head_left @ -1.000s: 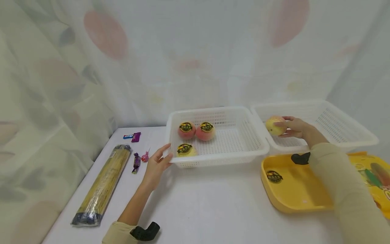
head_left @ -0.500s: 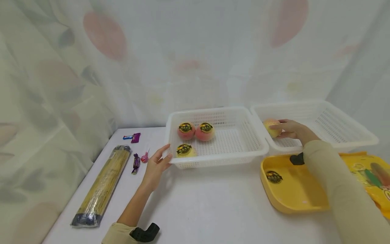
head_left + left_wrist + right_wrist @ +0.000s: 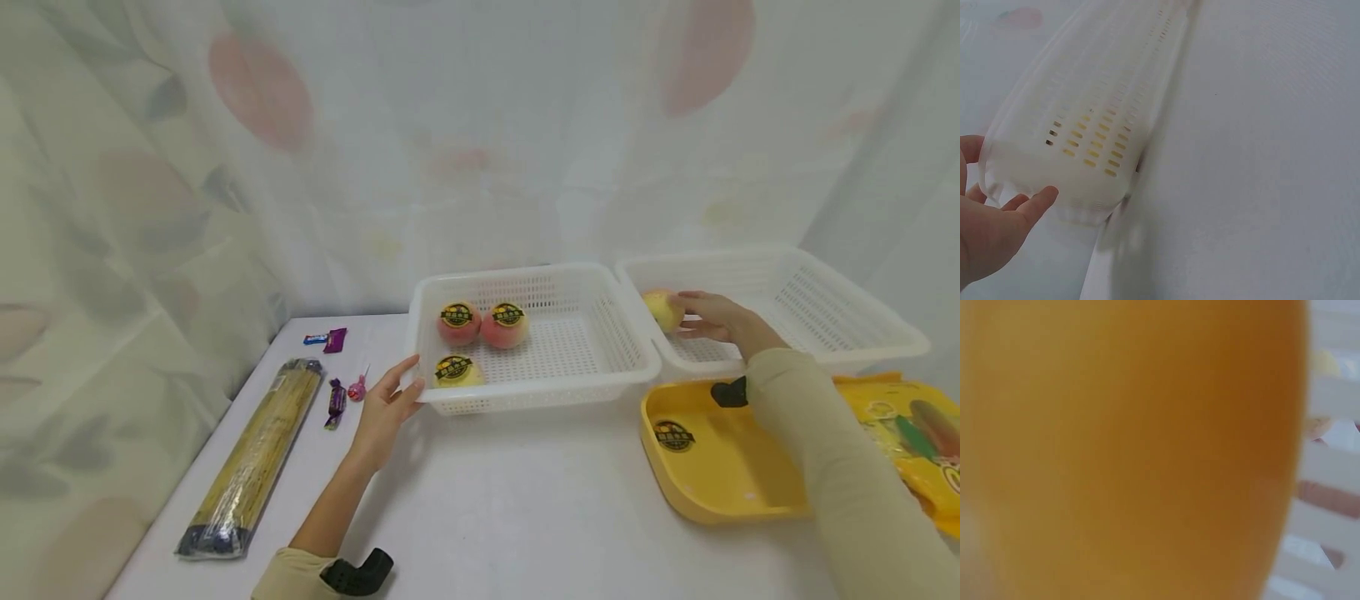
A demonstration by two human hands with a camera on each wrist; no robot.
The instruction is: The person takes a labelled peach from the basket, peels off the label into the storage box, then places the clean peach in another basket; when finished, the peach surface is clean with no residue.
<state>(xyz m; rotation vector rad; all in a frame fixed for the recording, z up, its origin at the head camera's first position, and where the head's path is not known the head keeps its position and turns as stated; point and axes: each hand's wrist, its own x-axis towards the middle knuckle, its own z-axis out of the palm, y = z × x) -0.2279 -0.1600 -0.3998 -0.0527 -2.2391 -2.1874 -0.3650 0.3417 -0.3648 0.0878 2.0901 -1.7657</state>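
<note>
My right hand (image 3: 686,312) grips a yellow-pink peach (image 3: 662,308) inside the right white basket (image 3: 855,337), close to its left wall. In the right wrist view the peach (image 3: 1129,450) is an orange blur filling the frame. My left hand (image 3: 412,379) rests its straight fingers (image 3: 1038,199) and thumb against the front left corner of the middle white basket (image 3: 600,379). That basket holds three stickered peaches: two at the back left (image 3: 459,322) (image 3: 505,325) and one at the front left (image 3: 453,371).
An empty yellow tray (image 3: 712,467) lies in front of the right basket, with a yellow printed bag (image 3: 926,429) beside it. At the left lie a long noodle pack (image 3: 255,454), wrapped candies (image 3: 335,337) (image 3: 335,400) and a lollipop (image 3: 357,386). A curtain hangs behind the table.
My right hand has carried the peach a little left and back, nearer the right basket's left wall. The left hand has stayed at the basket corner.
</note>
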